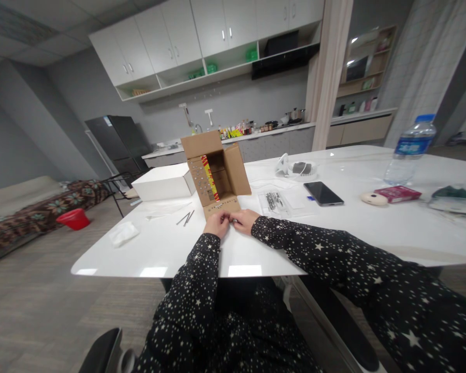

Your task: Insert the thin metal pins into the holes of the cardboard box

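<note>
My left hand (216, 224) and my right hand (244, 220) meet on the white table (334, 238), fingertips pinched together around something small and metallic that I cannot make out clearly. Just beyond them stands an open cardboard box (213, 173) lying on its side, with rows of small metal pieces stuck in its flaps and a yellow-red strip inside. Two thin metal pins (185, 218) lie left of the box. A clear bag of small metal parts (274, 201) lies to the right.
A white closed box (163, 182) sits behind left, crumpled tissue (123, 233) near the left edge. A black phone (323, 192), red packet (398, 194), water bottle (410, 148) and white cable device (301, 168) lie right.
</note>
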Available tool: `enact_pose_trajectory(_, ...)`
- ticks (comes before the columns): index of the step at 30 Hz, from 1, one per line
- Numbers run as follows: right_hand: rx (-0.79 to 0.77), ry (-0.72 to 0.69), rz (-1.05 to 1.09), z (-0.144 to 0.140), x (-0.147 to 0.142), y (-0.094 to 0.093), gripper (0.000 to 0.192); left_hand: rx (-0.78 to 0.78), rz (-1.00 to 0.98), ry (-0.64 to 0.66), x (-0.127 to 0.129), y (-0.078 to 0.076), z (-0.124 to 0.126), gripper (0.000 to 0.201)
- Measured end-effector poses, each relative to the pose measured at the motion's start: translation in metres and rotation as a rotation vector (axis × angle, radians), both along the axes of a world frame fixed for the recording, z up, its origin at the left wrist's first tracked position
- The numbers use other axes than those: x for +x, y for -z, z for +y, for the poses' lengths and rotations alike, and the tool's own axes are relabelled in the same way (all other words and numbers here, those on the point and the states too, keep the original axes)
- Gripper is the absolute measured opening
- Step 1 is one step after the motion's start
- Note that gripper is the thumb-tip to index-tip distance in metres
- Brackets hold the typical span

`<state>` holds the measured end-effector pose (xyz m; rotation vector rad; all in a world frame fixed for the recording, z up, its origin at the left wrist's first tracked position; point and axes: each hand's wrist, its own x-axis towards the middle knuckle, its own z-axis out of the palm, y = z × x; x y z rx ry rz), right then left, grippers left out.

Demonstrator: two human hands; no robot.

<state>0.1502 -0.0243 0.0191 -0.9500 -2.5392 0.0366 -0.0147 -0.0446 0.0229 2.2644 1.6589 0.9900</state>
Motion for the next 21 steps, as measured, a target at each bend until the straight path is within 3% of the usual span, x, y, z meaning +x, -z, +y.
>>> enact_pose_trajectory(21,0.001,0.004,-0.001,-0.0007,-0.0002,-0.0012,0.023,-0.020,0.000,-0.003,-0.0001,0.0000,-0.0009,0.022)
